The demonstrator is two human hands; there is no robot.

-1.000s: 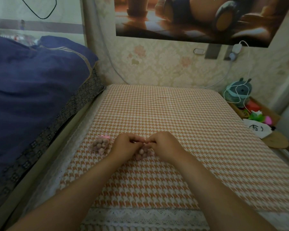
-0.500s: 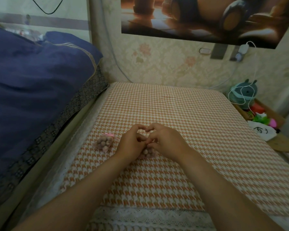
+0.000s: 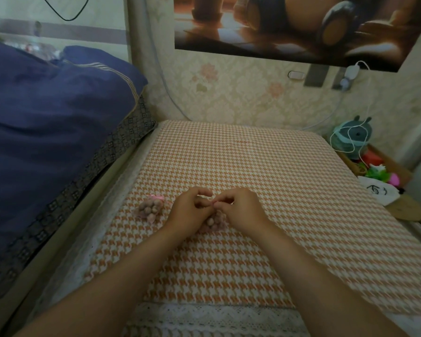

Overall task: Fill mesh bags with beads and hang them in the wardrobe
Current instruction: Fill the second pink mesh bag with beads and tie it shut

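1. On the houndstooth cloth (image 3: 265, 161), near its front middle, 1 mesh bag (image 3: 214, 222) full of beads lies between the 2 hands, partly hidden by them.
2. The left hand (image 3: 191, 211) and right hand (image 3: 242, 210) both have their fingers curled in. Thumbs and fingertips pinch something thin and pink at the bag's neck, likely a drawstring, though it is too small to be sure.
3. Gripping from opposite sides probably lets the person draw the neck closed and knot it so no beads escape.
4. The bag rests on the cloth rather than hanging, which I judge keeps the beads' weight off the neck during tying.
5. A finished bag (image 3: 150, 209) with a pink bow (image 3: 157, 197) on top lies just left of the left hand, not touching it. It looks parked out of the way.
6. Blue bedding (image 3: 46, 117) crowds the cloth's left edge close to that bag, so there is little room there.
7. Lace trim (image 3: 216, 317) marks the front edge under the forearms.
8. A teal toy (image 3: 353, 139) and other clutter sit past the right edge.
9. Beyond the hands, toward the wall, the cloth offers broad open room.
10. No wardrobe is in view, so hanging is not yet done.
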